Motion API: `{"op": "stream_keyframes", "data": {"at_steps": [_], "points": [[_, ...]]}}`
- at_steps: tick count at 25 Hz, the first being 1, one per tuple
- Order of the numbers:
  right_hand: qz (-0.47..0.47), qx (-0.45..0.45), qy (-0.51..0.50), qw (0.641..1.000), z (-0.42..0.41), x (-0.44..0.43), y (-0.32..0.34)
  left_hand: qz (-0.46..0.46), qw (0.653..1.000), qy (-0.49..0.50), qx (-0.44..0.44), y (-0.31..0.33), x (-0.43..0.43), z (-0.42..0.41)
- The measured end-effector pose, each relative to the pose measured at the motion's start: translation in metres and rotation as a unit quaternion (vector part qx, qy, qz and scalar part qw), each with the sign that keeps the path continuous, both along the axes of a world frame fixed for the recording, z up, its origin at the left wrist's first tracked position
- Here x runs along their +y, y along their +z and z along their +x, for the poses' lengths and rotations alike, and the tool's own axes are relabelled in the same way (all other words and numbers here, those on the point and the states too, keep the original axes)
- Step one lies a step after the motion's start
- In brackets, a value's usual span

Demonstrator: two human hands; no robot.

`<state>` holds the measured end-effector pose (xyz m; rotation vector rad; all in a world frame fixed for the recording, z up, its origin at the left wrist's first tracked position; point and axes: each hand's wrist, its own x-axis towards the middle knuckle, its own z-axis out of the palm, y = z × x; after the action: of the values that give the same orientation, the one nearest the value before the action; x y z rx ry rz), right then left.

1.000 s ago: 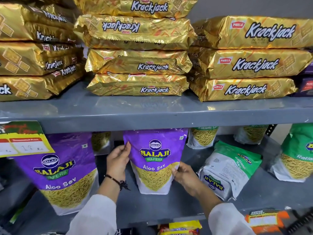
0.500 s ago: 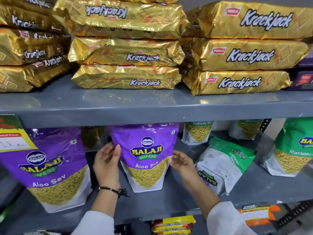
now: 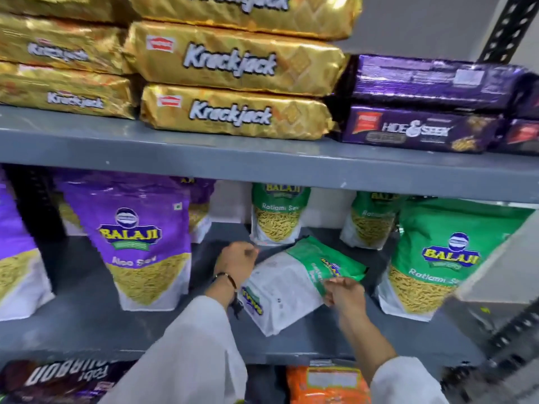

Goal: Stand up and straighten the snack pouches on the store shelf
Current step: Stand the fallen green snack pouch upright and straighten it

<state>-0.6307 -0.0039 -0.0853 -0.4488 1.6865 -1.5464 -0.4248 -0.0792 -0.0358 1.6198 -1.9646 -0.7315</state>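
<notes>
Head view: on the grey lower shelf (image 3: pixel 87 325), a green Ratlami Sev pouch (image 3: pixel 294 287) lies fallen on its face, long axis running from 7 o'clock (its base) to 1 o'clock. Your right hand (image 3: pixel 345 294) pinches its near edge, fingers curled on the green film. Your left hand (image 3: pixel 237 262), loosely curled, touches its white back at 10 o'clock, apparently holding nothing. Purple Aloo Sev pouch (image 3: pixel 144 243) stands upright at 9 o'clock.

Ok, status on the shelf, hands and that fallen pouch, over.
Left hand at fallen green Ratlami Sev pouch, grip unclear. Right hand pinching its edge. Pouch lying back-up, not yet stood. Nothing blocking.
</notes>
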Motion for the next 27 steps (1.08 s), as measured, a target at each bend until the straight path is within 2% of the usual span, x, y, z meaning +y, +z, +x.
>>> {"op": "stream_keyframes", "data": {"at_steps": [2, 4, 8, 10, 12, 14, 16, 19, 23, 27], "points": [[0.046, -0.030, -0.029, 0.998, -0.016, 0.003, -0.014, 0.110, 0.990, -0.026, -0.089, 0.002, -0.008, -0.010], [0.044, -0.057, -0.033, 0.997, -0.023, -0.002, -0.024, 0.176, 0.979, -0.024, -0.102, 0.009, -0.009, -0.011], [0.009, -0.137, 0.000, 0.990, -0.021, -0.004, -0.020, 0.193, 0.977, -0.015, -0.088, 0.006, -0.004, -0.006], [0.023, -0.146, 0.016, 0.989, -0.023, 0.001, -0.014, 0.216, 0.976, 0.016, -0.005, -0.012, -0.001, -0.003], [0.025, -0.162, 0.020, 0.986, -0.024, 0.007, -0.006, 0.223, 0.966, 0.066, 0.116, -0.022, 0.011, -0.004], [0.014, -0.164, 0.012, 0.986, -0.023, 0.016, 0.005, 0.207, 0.942, 0.123, 0.233, -0.036, 0.023, -0.004], [-0.021, -0.152, 0.011, 0.988, -0.020, 0.025, 0.021, 0.190, 0.918, 0.148, 0.315, -0.042, 0.034, 0.001], [-0.105, -0.099, 0.060, 0.988, -0.015, 0.029, 0.051, 0.157, 0.909, 0.131, 0.363, -0.054, 0.037, 0.011], [-0.205, 0.005, 0.126, 0.971, -0.003, 0.013, 0.086, 0.094, 0.860, 0.170, 0.473, -0.073, 0.030, 0.009], [-0.213, 0.040, 0.155, 0.964, 0.006, 0.004, 0.083, 0.034, 0.858, 0.190, 0.477, -0.090, 0.033, -0.006]]}}
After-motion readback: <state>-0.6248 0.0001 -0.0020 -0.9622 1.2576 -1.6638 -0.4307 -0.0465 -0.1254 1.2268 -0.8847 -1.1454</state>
